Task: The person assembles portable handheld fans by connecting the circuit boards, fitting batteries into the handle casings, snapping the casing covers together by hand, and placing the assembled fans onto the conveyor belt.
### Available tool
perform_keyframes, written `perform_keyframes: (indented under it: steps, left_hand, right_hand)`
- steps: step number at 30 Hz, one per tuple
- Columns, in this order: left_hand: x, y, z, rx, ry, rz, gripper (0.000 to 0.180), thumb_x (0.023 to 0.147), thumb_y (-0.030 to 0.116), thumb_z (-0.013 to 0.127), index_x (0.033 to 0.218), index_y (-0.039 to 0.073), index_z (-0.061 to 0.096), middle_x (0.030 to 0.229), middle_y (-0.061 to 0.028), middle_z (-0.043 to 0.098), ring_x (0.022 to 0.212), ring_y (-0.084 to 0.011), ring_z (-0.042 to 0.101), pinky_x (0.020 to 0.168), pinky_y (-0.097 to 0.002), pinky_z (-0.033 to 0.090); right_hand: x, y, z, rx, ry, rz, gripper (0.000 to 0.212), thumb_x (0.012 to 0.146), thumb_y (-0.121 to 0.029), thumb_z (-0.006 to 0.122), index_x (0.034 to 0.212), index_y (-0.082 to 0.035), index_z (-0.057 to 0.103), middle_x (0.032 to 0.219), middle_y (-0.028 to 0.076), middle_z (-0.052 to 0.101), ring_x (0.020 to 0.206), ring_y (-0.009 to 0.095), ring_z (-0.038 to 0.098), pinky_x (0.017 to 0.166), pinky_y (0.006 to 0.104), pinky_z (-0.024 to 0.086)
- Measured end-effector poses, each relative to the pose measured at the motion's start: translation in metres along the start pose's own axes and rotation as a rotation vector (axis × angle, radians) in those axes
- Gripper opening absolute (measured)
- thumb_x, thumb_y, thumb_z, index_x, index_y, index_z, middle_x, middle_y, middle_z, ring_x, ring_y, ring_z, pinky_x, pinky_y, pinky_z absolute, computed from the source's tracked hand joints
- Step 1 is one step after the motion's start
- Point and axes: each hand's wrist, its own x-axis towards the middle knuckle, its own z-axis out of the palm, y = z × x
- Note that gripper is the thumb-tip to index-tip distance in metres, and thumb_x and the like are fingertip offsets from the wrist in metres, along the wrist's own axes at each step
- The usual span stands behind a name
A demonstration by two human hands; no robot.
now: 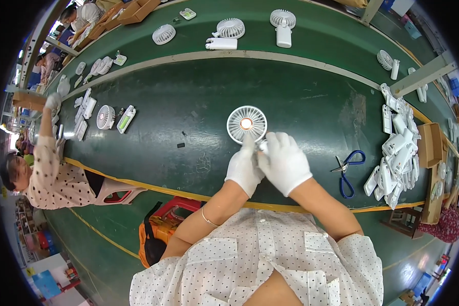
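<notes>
Near the middle of the green belt (188,102), a white handheld fan (246,124) with round grille facing up and an orange-lit hub. Handle almost wholly hidden under two white-gloved hands at the grille's 6 o'clock. Left hand (244,167) wrapped round the lower part, fingers curled up toward the grille rim. Right hand (284,162) closed over the same spot from 4 o'clock, fingers bunched tight; whatever is pinched beneath cannot be made out. At 3 o'clock of the hands, blue-handled scissors (348,171) lying blades apart. Farther toward 3 o'clock, a heap of white handle shells (398,153), single pieces hard to separate. At 9 o'clock, a second fan grille (105,117) beside a white handle with green insert (126,119). At the far 9 o'clock rim, a co-worker's gloved hand (52,102) raised, body cut by the frame edge. At 12 o'clock, more white fans (229,31) on the far lane.
</notes>
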Motion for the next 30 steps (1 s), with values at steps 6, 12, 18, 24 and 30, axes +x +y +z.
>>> perform_keyframes:
  steps: [6, 12, 18, 24, 30]
  left_hand:
    - [0.004, 0.029, -0.004, 0.043, -0.166, -0.161, 0.055, 0.103, 0.051, 0.047, 0.122, 0.0, 0.055, 0.105, -0.0176, 0.068, 0.091, -0.0294, 0.069, 0.082, -0.043, 0.058]
    - [0.0, 0.03, -0.013, 0.132, -0.166, -0.187, 0.054, 0.103, 0.043, 0.051, 0.119, -0.008, 0.055, 0.103, -0.0173, 0.067, 0.089, -0.0283, 0.07, 0.081, -0.0412, 0.059]
    - [0.001, 0.028, -0.018, 0.199, -0.149, -0.174, 0.043, 0.102, 0.029, 0.054, 0.122, -0.008, 0.056, 0.11, -0.0128, 0.064, 0.097, -0.0222, 0.068, 0.084, -0.037, 0.058]
    - [0.001, 0.031, -0.012, 0.195, -0.155, -0.2, 0.033, 0.1, 0.017, 0.056, 0.121, -0.008, 0.057, 0.111, -0.0138, 0.064, 0.097, -0.0221, 0.068, 0.085, -0.0366, 0.058]
    - [0.008, 0.027, -0.033, 0.554, -0.448, 0.103, 0.029, 0.099, 0.013, 0.056, 0.118, -0.008, 0.057, 0.11, -0.0152, 0.064, 0.096, -0.024, 0.068, 0.085, -0.0374, 0.058]
  right_hand:
    - [0.008, 0.03, -0.029, 0.027, 0.23, 0.008, 0.036, 0.087, -0.018, 0.067, 0.119, -0.003, 0.062, 0.112, 0.019, 0.064, 0.102, 0.037, 0.061, 0.086, 0.0445, 0.05]
    - [0.01, 0.026, -0.035, 0.271, 0.108, -0.332, 0.028, 0.078, -0.005, 0.074, 0.106, -0.008, 0.069, 0.103, 0.012, 0.066, 0.089, 0.031, 0.064, 0.077, 0.0395, 0.053]
    - [0.018, 0.034, -0.007, 0.197, 0.055, -0.436, 0.02, 0.075, -0.003, 0.073, 0.092, -0.007, 0.063, 0.09, 0.01, 0.062, 0.083, 0.031, 0.063, 0.071, 0.0405, 0.052]
    - [0.019, 0.036, -0.008, 0.174, 0.051, -0.482, 0.024, 0.074, 0.0, 0.07, 0.095, -0.006, 0.06, 0.09, 0.012, 0.059, 0.081, 0.033, 0.06, 0.071, 0.0423, 0.051]
    - [0.021, 0.024, -0.016, 0.121, 0.019, -0.465, 0.022, 0.075, 0.001, 0.07, 0.094, -0.005, 0.058, 0.09, 0.012, 0.059, 0.082, 0.034, 0.06, 0.071, 0.0425, 0.051]
